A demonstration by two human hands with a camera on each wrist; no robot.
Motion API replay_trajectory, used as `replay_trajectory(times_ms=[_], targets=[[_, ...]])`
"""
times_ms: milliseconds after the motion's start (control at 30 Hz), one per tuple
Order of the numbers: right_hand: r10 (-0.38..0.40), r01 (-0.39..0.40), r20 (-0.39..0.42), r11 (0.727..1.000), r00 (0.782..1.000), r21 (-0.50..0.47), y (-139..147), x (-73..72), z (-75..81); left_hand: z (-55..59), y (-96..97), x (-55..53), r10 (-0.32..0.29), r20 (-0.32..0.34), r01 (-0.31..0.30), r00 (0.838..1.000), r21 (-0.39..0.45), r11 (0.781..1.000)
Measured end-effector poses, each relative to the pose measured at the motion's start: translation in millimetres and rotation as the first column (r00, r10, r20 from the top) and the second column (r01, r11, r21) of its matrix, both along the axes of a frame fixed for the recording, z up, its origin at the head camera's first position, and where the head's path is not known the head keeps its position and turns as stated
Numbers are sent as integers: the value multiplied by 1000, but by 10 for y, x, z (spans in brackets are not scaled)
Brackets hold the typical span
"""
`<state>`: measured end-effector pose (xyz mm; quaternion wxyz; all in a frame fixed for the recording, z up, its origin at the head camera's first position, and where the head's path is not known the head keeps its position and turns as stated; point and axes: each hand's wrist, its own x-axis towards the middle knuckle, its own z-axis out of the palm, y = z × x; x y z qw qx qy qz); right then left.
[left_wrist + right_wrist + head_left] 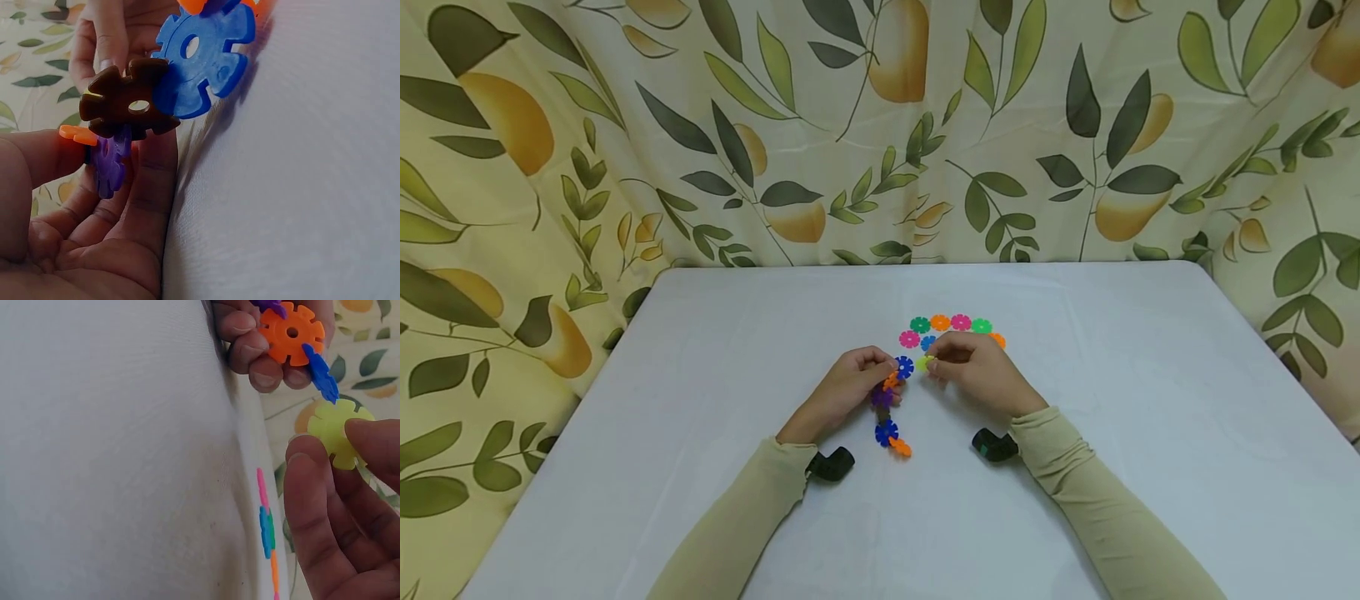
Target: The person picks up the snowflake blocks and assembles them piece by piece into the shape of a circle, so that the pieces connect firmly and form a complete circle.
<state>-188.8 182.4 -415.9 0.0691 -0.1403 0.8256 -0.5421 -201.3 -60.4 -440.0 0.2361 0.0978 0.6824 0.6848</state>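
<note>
My left hand point(850, 383) grips a chain of notched plastic discs near its upper end, around the orange disc point(292, 336). A blue disc point(322, 374) forms that end. Below the fingers hang a purple disc point(110, 164), a brown disc point(128, 103), another blue disc point(209, 59) and an orange disc point(900, 448) at the bottom. Between thumb and fingers my right hand point(976, 371) pinches a yellow disc point(334, 428). In the right wrist view, its edge stands close to the tip of the chain's upper blue disc.
Beyond the hands, several loose discs lie flat on the white table point(737, 333), among them a green disc point(920, 325), a pink disc point(909, 339) and a blue disc point(928, 342). The right hand partly covers this group. A leaf-patterned curtain point(865, 167) stands behind the table.
</note>
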Motion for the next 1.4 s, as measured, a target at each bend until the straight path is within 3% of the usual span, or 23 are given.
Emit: replay_trajectory(times_ms=[567, 767, 1100, 1400], targets=[[16, -20, -81, 999, 997, -42, -59, 20, -25, 5, 4, 12, -20, -3, 20, 1000, -3, 1000], [29, -31, -115, 999, 993, -9, -95, 18, -53, 3, 12, 10, -21, -18, 21, 1000, -9, 1000], [27, -30, -193, 999, 981, -11, -162, 36, -90, -23, 2, 16, -20, 30, 19, 999, 18, 1000], [6, 7, -215, 998, 977, 58, -191, 39, -87, 1, 27, 30, -12, 29, 13, 1000, -7, 1000]])
